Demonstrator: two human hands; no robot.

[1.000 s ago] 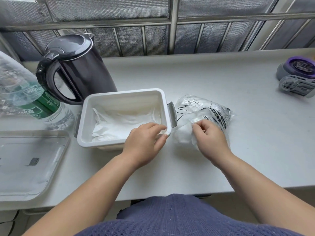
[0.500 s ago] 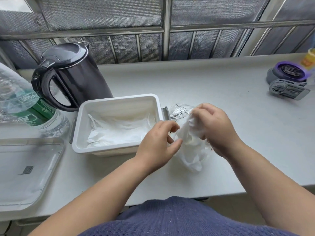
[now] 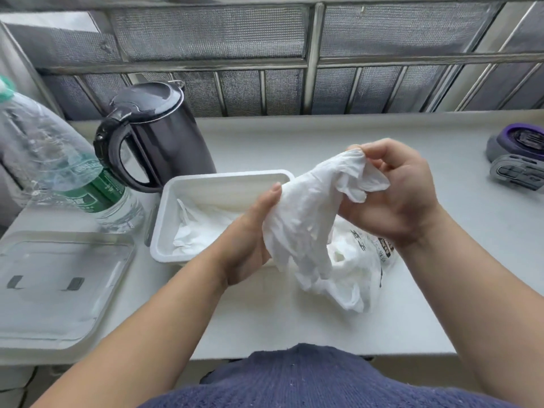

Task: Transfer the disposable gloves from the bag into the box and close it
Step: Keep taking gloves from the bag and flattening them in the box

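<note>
**Glove wad out of bag, mid-air, not yet in box**

Right hand (image 3: 397,195), centre-right of frame, pinches the top end of the glove wad (image 3: 303,231) with its fingers curled over it. It's held high, probably so the trailing end clears the bag (image 3: 365,260), which lies crumpled on the counter (image 3: 294,328) under the wad's right side.

Left hand (image 3: 250,234) clasps the wad's middle: thumb up along its left edge, fingers hidden behind the film, so the exact grip can't be confirmed. Reads as gathering loose film so it goes in as one lump.

The wad spans between both hands, lower tail draped over the bag.

Box (image 3: 223,181) sits open just left of the wad, partly behind the left hand, with loose gloves (image 3: 200,231) already inside. Short move left and down should do it.

Clear lid (image 3: 59,284) lies flat at lower left, out of the loading path — closing comes last.

White material shows in the bag; can't tell how much.
</note>
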